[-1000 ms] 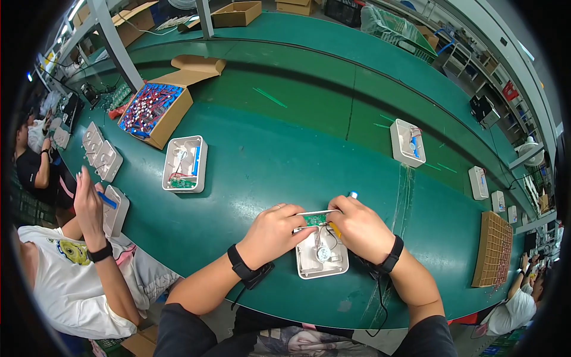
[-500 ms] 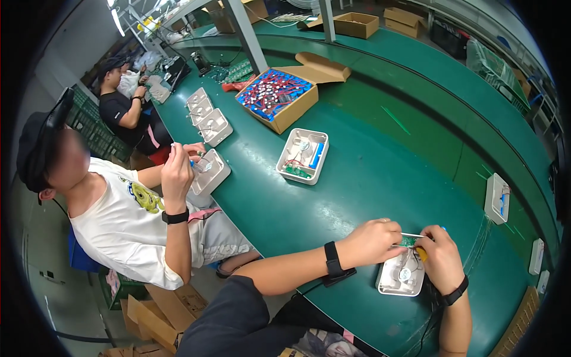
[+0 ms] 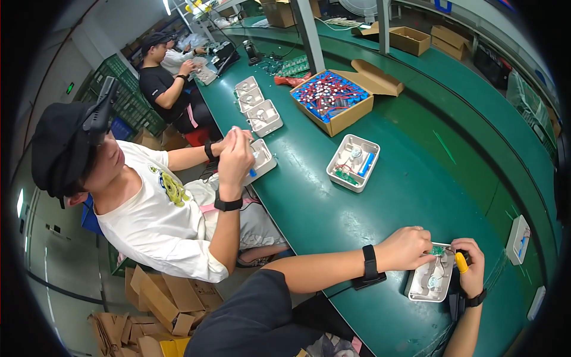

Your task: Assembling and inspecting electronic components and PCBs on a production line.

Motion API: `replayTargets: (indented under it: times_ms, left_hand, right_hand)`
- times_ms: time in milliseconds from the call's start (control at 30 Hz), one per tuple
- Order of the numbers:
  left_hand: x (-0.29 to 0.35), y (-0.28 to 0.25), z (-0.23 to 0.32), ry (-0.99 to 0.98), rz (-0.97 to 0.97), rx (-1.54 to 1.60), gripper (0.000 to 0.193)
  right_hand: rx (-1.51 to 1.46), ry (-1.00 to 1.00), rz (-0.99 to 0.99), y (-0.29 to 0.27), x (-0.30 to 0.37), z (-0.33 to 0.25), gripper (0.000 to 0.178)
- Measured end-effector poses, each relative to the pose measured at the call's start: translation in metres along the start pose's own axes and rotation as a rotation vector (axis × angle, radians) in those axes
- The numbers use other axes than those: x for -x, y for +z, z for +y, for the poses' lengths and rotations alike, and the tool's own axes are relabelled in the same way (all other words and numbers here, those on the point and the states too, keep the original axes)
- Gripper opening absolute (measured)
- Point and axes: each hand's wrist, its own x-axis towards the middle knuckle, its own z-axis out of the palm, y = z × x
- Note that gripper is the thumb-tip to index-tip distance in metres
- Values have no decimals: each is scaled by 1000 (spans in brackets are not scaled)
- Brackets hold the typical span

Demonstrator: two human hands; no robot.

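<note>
In front of me on the green bench lies a white plastic housing [image 3: 427,291], with a round pale part in it. A small green circuit board [image 3: 438,251] sits at its far end. My left hand [image 3: 405,249] reaches over the housing's left side, fingertips pinched together beside the board; whatever they hold is too small to make out. Along the right side, my right hand [image 3: 473,268] is closed round a tool with a yellow handle [image 3: 461,262]; the rest of that tool is hidden. Both wrists wear black bands.
Another white housing [image 3: 353,185] with a blue battery stands further off. Behind it, a cardboard box [image 3: 339,124] holds blue batteries with red wires. A co-worker [image 3: 154,205] works at the left over another housing. More housings [image 3: 263,118] line the bench edge; one [image 3: 518,240] lies far right.
The view has swung left, so everything sits further right. My right hand has drawn back from the board to the housing's right side. The thin metal tool over the board no longer shows.
</note>
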Motion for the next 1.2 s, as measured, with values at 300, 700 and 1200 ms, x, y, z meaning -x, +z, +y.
replayTargets:
  times_ms: [300,700,1200]
  left_hand:
    - [-7,-3,-10,-48,40,50,26]
    - [-12,-6,-30,-32,192,91,26]
    - [-23,12,-38,-9,196,154,31]
  right_hand:
    - [-7,143,187,9,3,27,17]
    - [252,-82,-62,-4,-6,25,29]
    - [73,136,178,-18,3,66,20]
